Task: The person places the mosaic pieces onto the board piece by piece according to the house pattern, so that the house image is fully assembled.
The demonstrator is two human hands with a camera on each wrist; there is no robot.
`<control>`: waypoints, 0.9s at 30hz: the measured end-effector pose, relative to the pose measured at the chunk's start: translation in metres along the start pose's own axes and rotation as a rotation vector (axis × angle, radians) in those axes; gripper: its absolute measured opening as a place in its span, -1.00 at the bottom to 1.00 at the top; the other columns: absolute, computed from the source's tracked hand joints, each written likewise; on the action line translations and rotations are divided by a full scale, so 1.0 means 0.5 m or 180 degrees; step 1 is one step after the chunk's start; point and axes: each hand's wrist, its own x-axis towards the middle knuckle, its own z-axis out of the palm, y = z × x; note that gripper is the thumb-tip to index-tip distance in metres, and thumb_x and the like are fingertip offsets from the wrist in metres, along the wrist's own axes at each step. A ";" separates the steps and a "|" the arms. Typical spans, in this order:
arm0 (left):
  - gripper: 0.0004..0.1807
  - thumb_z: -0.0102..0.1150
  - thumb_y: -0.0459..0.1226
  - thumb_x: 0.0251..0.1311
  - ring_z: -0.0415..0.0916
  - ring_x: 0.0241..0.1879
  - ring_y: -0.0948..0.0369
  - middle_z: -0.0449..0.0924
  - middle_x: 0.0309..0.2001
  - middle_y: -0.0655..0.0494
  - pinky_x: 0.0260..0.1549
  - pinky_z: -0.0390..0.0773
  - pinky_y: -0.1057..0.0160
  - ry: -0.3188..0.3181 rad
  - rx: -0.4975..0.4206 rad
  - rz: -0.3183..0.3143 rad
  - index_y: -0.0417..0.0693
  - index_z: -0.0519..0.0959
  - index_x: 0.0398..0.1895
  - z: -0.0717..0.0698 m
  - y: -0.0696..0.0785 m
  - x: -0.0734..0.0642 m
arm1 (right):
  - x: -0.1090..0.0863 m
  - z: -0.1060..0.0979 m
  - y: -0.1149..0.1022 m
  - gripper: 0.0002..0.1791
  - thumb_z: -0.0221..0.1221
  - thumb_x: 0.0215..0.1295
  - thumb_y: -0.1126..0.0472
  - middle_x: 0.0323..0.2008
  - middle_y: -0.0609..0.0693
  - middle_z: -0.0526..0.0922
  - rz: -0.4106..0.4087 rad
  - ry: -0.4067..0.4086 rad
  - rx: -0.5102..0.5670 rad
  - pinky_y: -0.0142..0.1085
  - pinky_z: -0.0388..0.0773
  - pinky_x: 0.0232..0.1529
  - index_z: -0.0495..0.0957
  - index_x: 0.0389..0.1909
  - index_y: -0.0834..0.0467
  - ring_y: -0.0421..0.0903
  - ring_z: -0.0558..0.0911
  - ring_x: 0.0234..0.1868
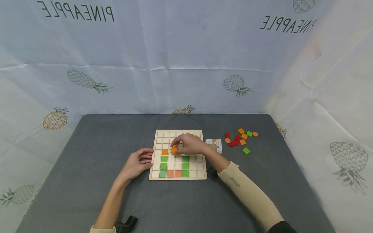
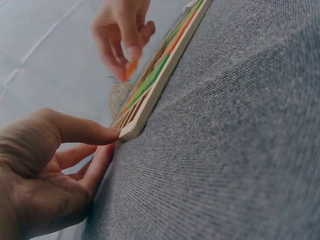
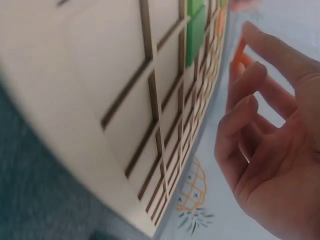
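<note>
A wooden grid board (image 1: pixel 175 177) lies on the table, with green and orange square tiles in some of its cells. Above its middle, my right hand (image 1: pixel 190 144) pinches an orange square tile (image 1: pixel 174 149) between thumb and fingers. In the right wrist view this tile (image 3: pixel 240 52) appears edge-on, apart from the board. An orange tile (image 1: pixel 164 152) sits in a cell just to its left. My left hand (image 1: pixel 137 164) rests beside the board, its thumb and fingertips touching the left edge. Up close, the left thumb (image 2: pixel 92 131) presses against the board's rim (image 2: pixel 132 129).
Right of the board lies a small printed pattern card (image 1: pixel 219 147). Beyond it are scattered loose pieces: red pieces (image 1: pixel 232 144), orange squares (image 1: pixel 244 136), round orange pieces (image 1: pixel 255 134) and green squares (image 1: pixel 246 150). Pineapple-printed cloth (image 1: pixel 186 87) hangs around the grey table (image 1: pixel 102 145).
</note>
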 end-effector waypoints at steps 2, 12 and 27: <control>-0.34 0.40 -0.51 0.30 0.61 0.24 -0.10 0.56 0.34 -0.34 0.15 0.75 0.30 0.0000 0.0017 0.0000 -0.34 0.47 0.47 -0.001 -0.001 0.001 | 0.007 0.006 -0.004 -0.66 0.49 0.37 0.02 -0.03 -0.12 0.80 0.0049 -0.0073 -0.0078 -0.28 0.64 -0.02 0.78 0.11 -0.03 -0.17 0.70 0.00; -0.34 0.41 -0.51 0.29 0.61 0.25 -0.13 0.56 0.34 -0.35 0.17 0.76 0.23 -0.0020 -0.0070 0.0031 -0.36 0.46 0.47 -0.003 0.000 -0.001 | 0.027 0.020 -0.027 -0.68 0.46 0.40 0.05 0.06 -0.10 0.78 0.0162 -0.0235 -0.0196 -0.11 0.67 0.07 0.76 0.13 -0.06 -0.12 0.70 0.10; -0.33 0.42 -0.51 0.26 0.61 0.24 -0.09 0.58 0.32 -0.33 0.14 0.76 0.27 0.0017 -0.0021 -0.0025 -0.34 0.48 0.46 0.001 -0.001 0.000 | -0.002 0.012 -0.011 -0.66 0.44 0.42 0.07 0.07 -0.06 0.76 0.0068 -0.0098 -0.0131 -0.14 0.68 0.12 0.76 0.17 -0.03 -0.09 0.70 0.11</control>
